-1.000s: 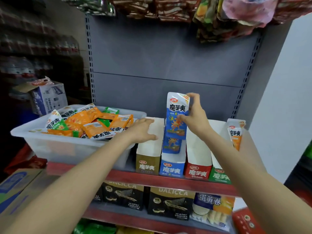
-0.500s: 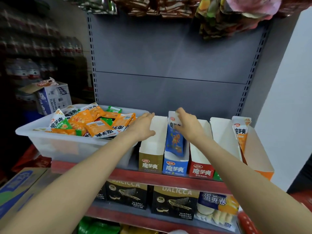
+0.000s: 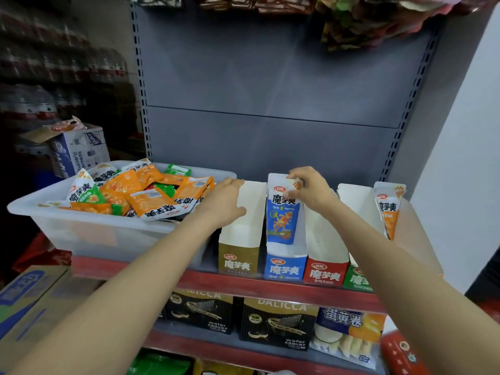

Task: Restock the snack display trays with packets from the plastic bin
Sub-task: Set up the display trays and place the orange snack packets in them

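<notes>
The right hand (image 3: 311,189) pinches the top edge of a blue packet (image 3: 282,212), fingers clamped on it — the packet stands upright in the blue tray (image 3: 285,266). Just left of the blue tray, the left hand (image 3: 224,203) rests on the gold tray (image 3: 238,255), fingers relaxed and slightly spread. Further left of the blue tray sits the plastic bin (image 3: 81,234), heaped with orange packets (image 3: 154,198). Right of the blue tray stand the red tray (image 3: 324,272) and green tray (image 3: 357,280).
</notes>
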Available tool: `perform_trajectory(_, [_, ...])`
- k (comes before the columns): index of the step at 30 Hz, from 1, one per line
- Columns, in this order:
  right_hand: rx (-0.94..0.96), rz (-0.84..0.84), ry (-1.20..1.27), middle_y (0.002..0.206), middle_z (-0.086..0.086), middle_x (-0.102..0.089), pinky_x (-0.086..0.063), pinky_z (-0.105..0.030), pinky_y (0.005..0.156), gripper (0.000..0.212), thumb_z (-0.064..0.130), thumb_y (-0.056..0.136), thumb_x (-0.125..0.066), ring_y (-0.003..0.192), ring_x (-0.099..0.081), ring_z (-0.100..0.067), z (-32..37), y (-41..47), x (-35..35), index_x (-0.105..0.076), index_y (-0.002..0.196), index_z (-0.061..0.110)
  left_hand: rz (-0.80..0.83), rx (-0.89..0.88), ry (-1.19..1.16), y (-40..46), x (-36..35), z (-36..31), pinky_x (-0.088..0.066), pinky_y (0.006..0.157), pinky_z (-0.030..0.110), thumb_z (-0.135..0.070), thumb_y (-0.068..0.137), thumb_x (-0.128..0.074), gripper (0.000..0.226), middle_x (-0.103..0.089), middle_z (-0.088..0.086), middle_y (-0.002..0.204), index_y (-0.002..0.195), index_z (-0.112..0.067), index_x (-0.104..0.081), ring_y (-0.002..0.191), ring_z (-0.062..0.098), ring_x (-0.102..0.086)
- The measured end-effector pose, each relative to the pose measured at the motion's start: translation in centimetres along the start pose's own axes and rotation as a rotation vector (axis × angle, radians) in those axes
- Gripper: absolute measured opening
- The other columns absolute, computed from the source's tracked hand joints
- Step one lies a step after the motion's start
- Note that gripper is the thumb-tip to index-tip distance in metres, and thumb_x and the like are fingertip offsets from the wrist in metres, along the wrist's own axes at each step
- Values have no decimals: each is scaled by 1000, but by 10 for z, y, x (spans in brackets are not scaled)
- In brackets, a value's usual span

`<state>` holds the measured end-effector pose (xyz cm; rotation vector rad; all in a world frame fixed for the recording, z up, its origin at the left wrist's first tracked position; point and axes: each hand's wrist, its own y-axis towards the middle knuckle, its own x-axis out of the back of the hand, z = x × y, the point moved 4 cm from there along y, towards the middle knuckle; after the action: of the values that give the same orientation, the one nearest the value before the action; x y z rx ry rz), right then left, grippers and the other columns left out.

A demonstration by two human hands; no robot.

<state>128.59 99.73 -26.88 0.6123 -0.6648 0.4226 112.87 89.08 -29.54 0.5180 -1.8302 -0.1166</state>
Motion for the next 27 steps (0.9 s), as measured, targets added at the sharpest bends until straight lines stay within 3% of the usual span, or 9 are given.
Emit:
perform_trajectory(5, [74, 11, -314, 127, -5, -49, -41, -38, 94, 62, 16, 76, -76, 121, -37, -25, -6, 16, -8, -47, 131, 22, -11, -7, 26, 1, -1, 0, -34, 106, 33, -22, 88, -62, 68, -30, 5, 152, 147, -15, -28, 135, 23, -34])
perform_trajectory(9, [97, -10, -438, 132, -4, -47, -41, -39, 95, 55, 23, 81, -72, 123, -36, -23, -4, 17, -9, -50, 131, 23, -4, -1, 41, 0, -1, -1, -33, 106, 33, -23, 89, -60, 67, -31, 5, 151, 147, -15, -28, 135, 22, -33])
perform_trajectory(14, [196, -103, -385, 135, -3, -44, -36, -32, 98, 44, 22, 87, -65, 126, -34, -21, 15, -3, -15, -52, 130, 19, -93, -1, 90, -7, 11, -6, -39, 100, 35, -24, 91, -54, 53, -42, 6, 143, 141, -15, -39, 129, 24, -40])
perform_trajectory(18, [316, -85, -244, 128, -2, -51, -35, -26, 95, 31, 19, 92, -58, 122, -42, -18, 55, -22, -29, -58, 123, 18, -245, 10, 33, -26, 43, -7, -47, 85, 36, -23, 90, -52, 33, -57, 4, 122, 123, -17, -56, 112, 25, -53])
perform_trajectory(21, [380, 28, -194, 122, -6, -57, -38, -29, 94, 30, 15, 92, -55, 116, -51, -22, 87, -28, -51, -59, 121, 15, -276, 110, -64, -46, 70, 27, -50, 84, 39, -22, 88, -56, 20, -67, 2, 107, 106, -17, -65, 102, 24, -60])
perform_trajectory(23, [402, 117, -205, 127, -8, -55, -34, -29, 95, 33, 14, 93, -53, 119, -49, -24, 108, -29, -72, -57, 126, 15, -180, 169, -67, -59, 82, 62, -47, 91, 35, -26, 88, -60, 25, -67, 3, 114, 110, -15, -65, 108, 23, -60])
perform_trajectory(25, [405, 231, -243, 136, -9, -50, -31, -29, 99, 39, 14, 94, -51, 126, -44, -24, 125, -29, -94, -51, 133, 13, 36, 184, -64, -72, 84, 91, -42, 98, 30, -35, 87, -64, 43, -59, 3, 129, 124, -13, -59, 119, 20, -55])
perform_trajectory(27, [391, 385, -318, 133, -10, -52, -36, -34, 97, 37, 16, 96, -49, 122, -47, -27, 135, -27, -115, -50, 133, 10, 178, 188, -88, -83, 83, 106, -39, 102, 29, -45, 85, -63, 54, -55, 1, 134, 130, -15, -55, 122, 16, -51])
